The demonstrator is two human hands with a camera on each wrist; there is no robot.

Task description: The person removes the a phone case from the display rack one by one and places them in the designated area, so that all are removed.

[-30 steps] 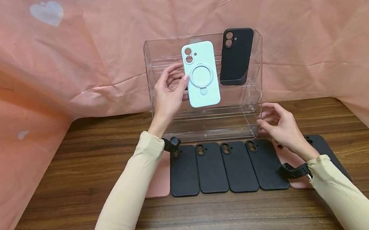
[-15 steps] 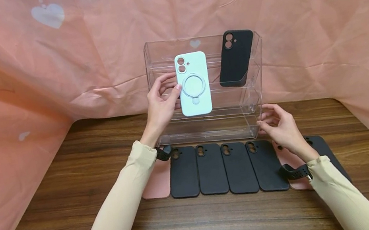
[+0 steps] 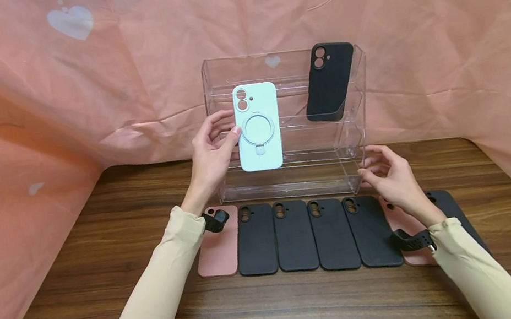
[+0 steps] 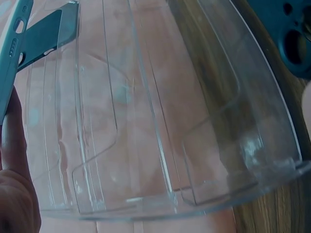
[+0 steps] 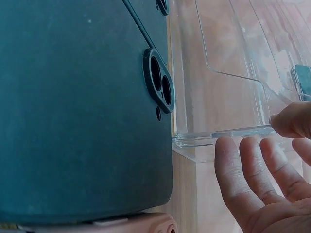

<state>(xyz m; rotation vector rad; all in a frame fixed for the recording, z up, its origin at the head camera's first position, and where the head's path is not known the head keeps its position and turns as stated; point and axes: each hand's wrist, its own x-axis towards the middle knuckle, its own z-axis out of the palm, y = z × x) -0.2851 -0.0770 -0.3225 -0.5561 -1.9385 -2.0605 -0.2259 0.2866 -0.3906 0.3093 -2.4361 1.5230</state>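
In the head view my left hand [image 3: 211, 152] holds a white phone case [image 3: 258, 128] upright by its left edge, thumb in front and fingers behind. The case has camera cutouts and a round ring with a small tab. It is in front of a clear acrylic tiered stand [image 3: 285, 190], apart from its tiers as far as I can tell. My right hand [image 3: 391, 180] pinches the stand's right side panel low down; the right wrist view shows the thumb [image 5: 294, 119] and fingers on either side of it. A black phone case [image 3: 330, 80] leans in the stand's upper right.
Before the stand, several black phone cases [image 3: 294, 237] lie in a row on the wooden table [image 3: 280, 317]. A pink case [image 3: 218, 249] is at the row's left; another pink case [image 3: 403, 220] is partly under my right wrist. Pink cloth [image 3: 156, 41] hangs behind.
My left hand has moved left and down with the white phone case, uncovering more of the left pink case. My right hand stays at the stand's side panel.
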